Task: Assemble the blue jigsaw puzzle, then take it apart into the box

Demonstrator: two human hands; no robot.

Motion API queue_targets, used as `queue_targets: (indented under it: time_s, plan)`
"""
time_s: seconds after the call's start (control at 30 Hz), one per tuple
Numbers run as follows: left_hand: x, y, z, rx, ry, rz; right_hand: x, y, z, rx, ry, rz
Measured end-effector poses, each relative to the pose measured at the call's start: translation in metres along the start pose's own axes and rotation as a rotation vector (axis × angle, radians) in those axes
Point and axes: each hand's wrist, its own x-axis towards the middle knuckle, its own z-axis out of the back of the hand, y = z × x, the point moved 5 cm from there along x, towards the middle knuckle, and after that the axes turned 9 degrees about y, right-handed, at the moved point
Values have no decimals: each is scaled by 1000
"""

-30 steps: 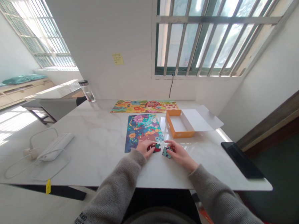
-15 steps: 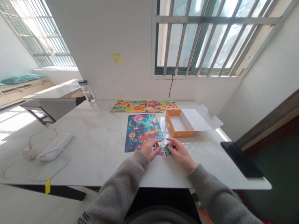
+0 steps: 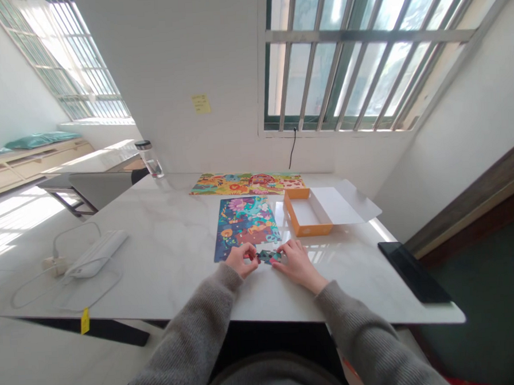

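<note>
A small strip of joined puzzle pieces [image 3: 269, 256], dark teal with some pink, spans the gap between my two hands. My left hand [image 3: 242, 259] pinches its left end between thumb and fingers. At its right end, my right hand [image 3: 298, 261] grips with thumb and fingertips. Just beyond lies a mostly assembled dark blue puzzle [image 3: 246, 224] with colourful animals. A pale gap shows at its lower right corner, beside the strip. My fingers partly hide the strip's ends and the puzzle's near edge.
An orange-sided box [image 3: 314, 229] with its white lid flap stands right of the puzzle. Behind is a long yellow farm-picture puzzle [image 3: 239, 183]. A black phone-like slab [image 3: 414, 271] lies far right, a white power strip [image 3: 97, 254] with cable left, and a bottle [image 3: 150, 159] at the back.
Both hands have shifted left and closed on the pieces. The pieces, lying apart under my fingers before, now form one strip held between the hands, off the puzzle's corner.
</note>
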Motion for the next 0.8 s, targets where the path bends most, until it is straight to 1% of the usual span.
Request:
queue_targets:
  time_s: [0.07, 0.1, 0.17, 0.23, 0.3, 0.4, 0.53, 0.63, 0.7, 0.8]
  plan:
    - [-7, -8, -4, 173, 3, -11, 3, -3, -1, 57, 30, -10]
    - [-10, -12, -7, 271, 3, -12, 4, -5, -1, 124, 48, -10]
    - [-14, -18, -12, 425, 14, -6, 5, -9, -1, 329, 89, 0]
    - [-16, -20, -16, 502, 41, 4, 4, -10, 0, 551, 110, 19]
    - [-16, -20, -18, 530, 59, 19, 1, -8, 1, 663, 106, 39]
    - [-16, -17, -18, 533, 62, 46, -3, 3, 0, 659, 128, 68]
    - [-15, -16, -16, 526, 23, 52, -7, 17, -2, 681, 197, 106]
    - [-15, -17, -17, 511, 32, 49, -6, 20, 0, 621, 223, 144]
    - [-14, -18, -18, 517, 59, 44, 0, 17, 3, 529, 176, 150]
    - [-14, -20, -17, 511, 52, 22, 14, 7, 10, 311, 16, 142]
